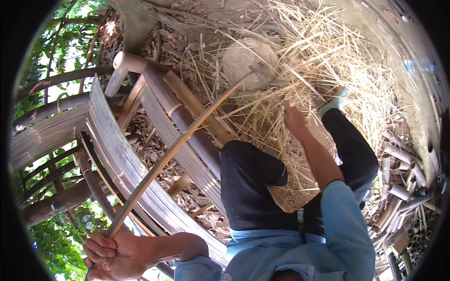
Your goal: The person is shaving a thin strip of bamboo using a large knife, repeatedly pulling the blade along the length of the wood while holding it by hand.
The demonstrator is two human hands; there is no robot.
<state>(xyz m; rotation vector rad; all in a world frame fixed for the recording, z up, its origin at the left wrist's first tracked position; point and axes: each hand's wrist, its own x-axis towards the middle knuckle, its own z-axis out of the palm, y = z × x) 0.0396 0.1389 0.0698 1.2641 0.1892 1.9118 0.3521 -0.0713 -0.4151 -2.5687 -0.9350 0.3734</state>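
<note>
My left hand, at the lower left, is closed around one end of a long bamboo strip. The strip slants up and to the right, and its far end rests on a round wooden block. My right hand is closed in a fist just below the block, near the strip's far end. Something thin and blurred sticks out of that fist toward the block; its kind cannot be made out. Pale shavings and strips lie all around the block.
A bamboo bench frame with slats stands left of my legs. Cut bamboo tubes are piled at the right. A clear plastic bottle lies at the far right. Dry leaves cover the ground behind the bench, near a tree trunk.
</note>
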